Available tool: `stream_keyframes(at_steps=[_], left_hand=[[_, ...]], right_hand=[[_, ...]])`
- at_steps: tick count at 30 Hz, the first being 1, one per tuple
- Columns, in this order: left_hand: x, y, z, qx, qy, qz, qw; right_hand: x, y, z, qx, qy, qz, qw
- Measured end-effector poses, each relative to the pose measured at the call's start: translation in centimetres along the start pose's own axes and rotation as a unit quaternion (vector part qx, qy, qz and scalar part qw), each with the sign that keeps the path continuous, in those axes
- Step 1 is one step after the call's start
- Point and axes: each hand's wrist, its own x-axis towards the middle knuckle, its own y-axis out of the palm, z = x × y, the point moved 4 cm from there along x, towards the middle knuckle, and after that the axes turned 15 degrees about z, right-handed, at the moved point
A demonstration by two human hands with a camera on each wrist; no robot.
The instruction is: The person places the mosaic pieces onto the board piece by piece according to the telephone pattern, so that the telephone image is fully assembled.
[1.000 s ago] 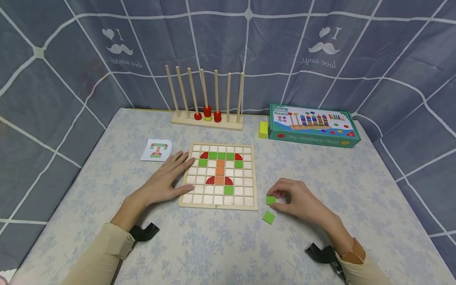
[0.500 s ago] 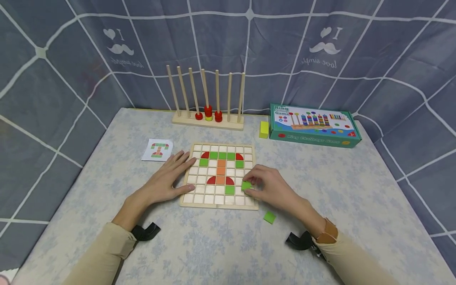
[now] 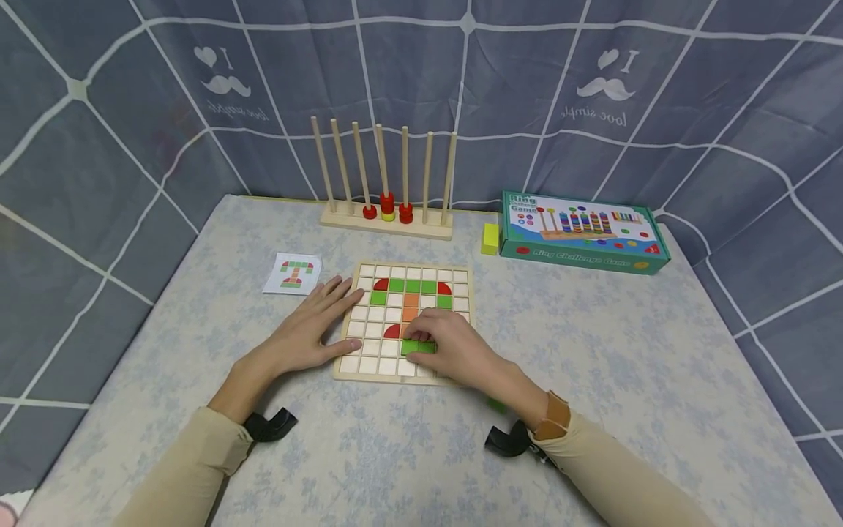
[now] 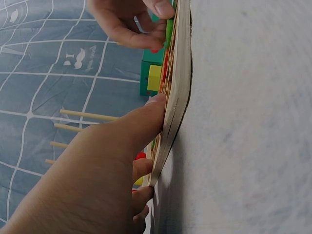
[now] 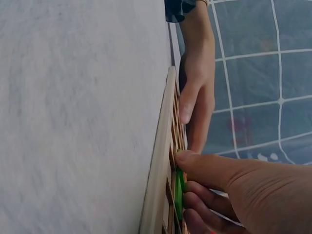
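A wooden grid board [image 3: 405, 379] lies on the table, with green squares, red quarter-rounds and orange squares set among white cells. My left hand [image 3: 306, 326] rests with straight, spread fingers on the board's left edge. Thumb and fingers of my right hand [image 3: 454, 348] pinch a green square tile [image 3: 410, 348] at a cell under the orange column, right beside another green square. In the right wrist view the thumb and fingertips meet at green tiles [image 5: 179, 195] low on the grid. One loose green tile [image 3: 497, 405] shows partly beneath the right wrist. The right hand hides some cells.
A pattern card [image 3: 293, 274] lies left of the board. Behind it stands a wooden peg rack [image 3: 385, 225] with a few red and yellow rings. A yellow block [image 3: 490, 239] and a green game box [image 3: 582, 234] stand at the back right, before a grey curtain.
My right hand has carried the green tile leftward from the table beside the board to a cell next to the other green square. The left hand has kept its place.
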Motion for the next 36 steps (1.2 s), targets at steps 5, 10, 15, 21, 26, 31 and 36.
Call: stream_keyframes(at_steps=[5, 10, 15, 21, 26, 31, 36], left_hand=[[0.1, 0.1, 0.2, 0.001, -0.002, 0.0, 1.0], [0.1, 0.0, 0.2, 0.0, -0.001, 0.0, 1.0], [0.1, 0.0, 0.1, 0.002, 0.0, 0.001, 1.0], [0.0, 0.1, 0.1, 0.001, 0.001, 0.003, 1.0], [0.1, 0.1, 0.1, 0.002, 0.001, 0.005, 1.0], [0.1, 0.1, 0.1, 0.003, 0.002, 0.005, 1.0], [0.0, 0.0, 0.0, 0.003, 0.005, 0.003, 1.0]], right_hand=[[0.3, 0.3, 0.3, 0.007, -0.004, -0.001, 1.0], [-0.6, 0.0, -0.1, 0.029, -0.017, -0.005, 0.9994], [-2.7, -0.9, -1.2, 0.073, -0.019, -0.018, 0.997], [-6.2, -2.0, -2.6, 0.082, 0.01, -0.046, 0.9955], [-8.8, -2.0, -3.7, 0.091, 0.041, -0.062, 0.9931], [-9.9, -2.0, -4.5, 0.103, 0.038, -0.058, 0.9923], [-10.8, -2.5, -5.5, 0.109, 0.05, -0.012, 0.9926]])
